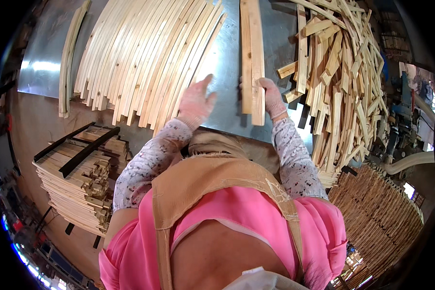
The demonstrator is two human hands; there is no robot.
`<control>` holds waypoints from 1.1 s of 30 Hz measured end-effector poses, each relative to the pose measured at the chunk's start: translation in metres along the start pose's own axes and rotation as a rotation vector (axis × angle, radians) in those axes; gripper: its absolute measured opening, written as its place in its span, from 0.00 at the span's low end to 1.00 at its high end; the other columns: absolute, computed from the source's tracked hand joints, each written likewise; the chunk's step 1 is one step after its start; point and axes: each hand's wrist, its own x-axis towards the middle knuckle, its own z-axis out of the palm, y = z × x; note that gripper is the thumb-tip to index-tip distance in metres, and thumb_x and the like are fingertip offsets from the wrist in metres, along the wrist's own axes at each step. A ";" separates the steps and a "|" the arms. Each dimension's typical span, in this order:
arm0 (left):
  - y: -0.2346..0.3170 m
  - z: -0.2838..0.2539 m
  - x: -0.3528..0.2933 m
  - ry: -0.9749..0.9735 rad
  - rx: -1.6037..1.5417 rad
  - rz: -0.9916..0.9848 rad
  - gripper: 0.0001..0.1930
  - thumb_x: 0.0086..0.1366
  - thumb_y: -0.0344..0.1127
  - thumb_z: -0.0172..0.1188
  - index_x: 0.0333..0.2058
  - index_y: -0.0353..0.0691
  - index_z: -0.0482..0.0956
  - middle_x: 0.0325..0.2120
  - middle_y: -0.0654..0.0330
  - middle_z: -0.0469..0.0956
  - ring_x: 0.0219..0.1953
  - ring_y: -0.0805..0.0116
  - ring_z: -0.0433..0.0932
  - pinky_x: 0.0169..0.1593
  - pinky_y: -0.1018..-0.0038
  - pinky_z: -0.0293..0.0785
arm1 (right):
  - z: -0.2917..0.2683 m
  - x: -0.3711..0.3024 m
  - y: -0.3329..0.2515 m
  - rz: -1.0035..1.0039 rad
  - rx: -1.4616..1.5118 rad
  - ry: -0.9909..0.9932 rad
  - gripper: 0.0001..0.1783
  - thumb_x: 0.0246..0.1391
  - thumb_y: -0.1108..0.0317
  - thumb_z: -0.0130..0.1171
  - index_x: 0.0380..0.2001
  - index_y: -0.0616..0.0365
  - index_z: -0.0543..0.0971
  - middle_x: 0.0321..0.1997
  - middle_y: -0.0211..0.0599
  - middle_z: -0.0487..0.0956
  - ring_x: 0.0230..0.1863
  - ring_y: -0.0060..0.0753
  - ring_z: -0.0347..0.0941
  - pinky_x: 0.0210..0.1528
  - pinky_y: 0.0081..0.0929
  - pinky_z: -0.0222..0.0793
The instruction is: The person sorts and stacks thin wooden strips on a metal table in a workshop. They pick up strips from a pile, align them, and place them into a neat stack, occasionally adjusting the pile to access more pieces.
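Note:
My right hand [272,97] is closed around the near part of a pale wooden strip [258,67]. A second, slightly darker wooden strip [246,60] lies alongside it, and both point away from me over the metal tabletop [227,87]. Whether my fingers also reach the second strip is hidden. My left hand [197,102] holds nothing, its thumb and fingers apart, next to the near right end of a row of wooden strips [145,58] laid side by side. Both hands wear light gloves, with patterned sleeves above them.
To the right rises a loose heap of wooden strips [333,72]. At the table's left end lies a separate pair of strips [71,58]. A stack of boards [67,179] with dark bars on top stands left of me, and a large wood stack [377,217] stands lower right.

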 end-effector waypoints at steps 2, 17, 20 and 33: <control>0.029 0.010 -0.001 -0.060 -0.390 -0.115 0.35 0.77 0.51 0.57 0.72 0.31 0.66 0.58 0.44 0.82 0.63 0.50 0.78 0.72 0.64 0.66 | 0.029 -0.009 0.022 -0.044 0.058 0.180 0.22 0.63 0.64 0.55 0.55 0.68 0.78 0.51 0.49 0.85 0.50 0.45 0.85 0.57 0.43 0.83; -0.037 -0.005 -0.074 0.024 -0.793 -0.192 0.18 0.76 0.39 0.60 0.57 0.34 0.79 0.45 0.60 0.81 0.48 0.71 0.77 0.54 0.73 0.75 | 0.146 0.014 0.095 -0.065 -1.617 0.203 0.33 0.69 0.48 0.54 0.68 0.60 0.73 0.53 0.60 0.85 0.48 0.61 0.84 0.54 0.49 0.79; -0.026 -0.026 -0.066 -0.012 -0.954 -0.200 0.18 0.78 0.38 0.58 0.60 0.34 0.77 0.46 0.65 0.81 0.47 0.74 0.76 0.54 0.76 0.74 | 0.162 0.025 0.113 -0.300 -1.334 -0.085 0.34 0.72 0.47 0.51 0.69 0.60 0.71 0.53 0.54 0.85 0.49 0.47 0.85 0.55 0.42 0.80; 0.107 0.095 0.010 -0.522 -0.183 0.368 0.29 0.72 0.50 0.61 0.61 0.34 0.77 0.46 0.49 0.86 0.48 0.54 0.85 0.56 0.62 0.79 | 0.003 -0.131 -0.037 -0.713 -0.487 0.751 0.27 0.70 0.61 0.61 0.66 0.65 0.76 0.50 0.45 0.85 0.51 0.29 0.79 0.56 0.29 0.74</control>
